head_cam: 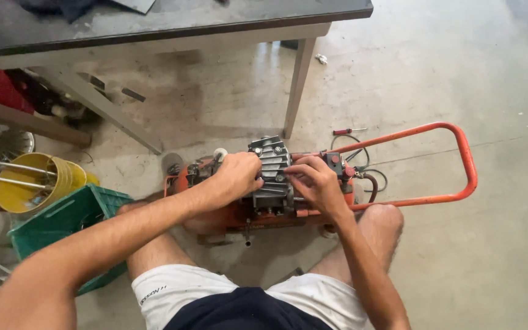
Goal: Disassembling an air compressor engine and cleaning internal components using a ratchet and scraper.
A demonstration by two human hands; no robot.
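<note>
Squatting over a small orange air compressor [264, 214] on the concrete floor [459, 256], the person has both hands on its grey finned cylinder head [271, 168], which sits at the centre of the view between the bare knees. The left hand [234, 177] comes in from eight o'clock and is curled closed against the left flank of the cylinder head, knuckles up; what the fingers grip underneath is hidden. The right hand [314, 182] comes in from five o'clock, its fingertips pinched together on the right edge of the head, just beside a dark fitting with a red knob [335, 160]; whether something small lies between those fingertips I cannot tell. The compressor's orange tubular handle [459, 156] loops out toward three o'clock, lying low over the floor. At one o'clock from the cylinder head a red-handled screwdriver [348, 131] lies on the floor, near a coil of dark cable [365, 165]. A dark-topped counter [172, 18] with pale legs stands at twelve o'clock. At nine o'clock are a green plastic crate [62, 220], touching the left forearm, and a yellow bucket [38, 183] with metal rods across it.
</note>
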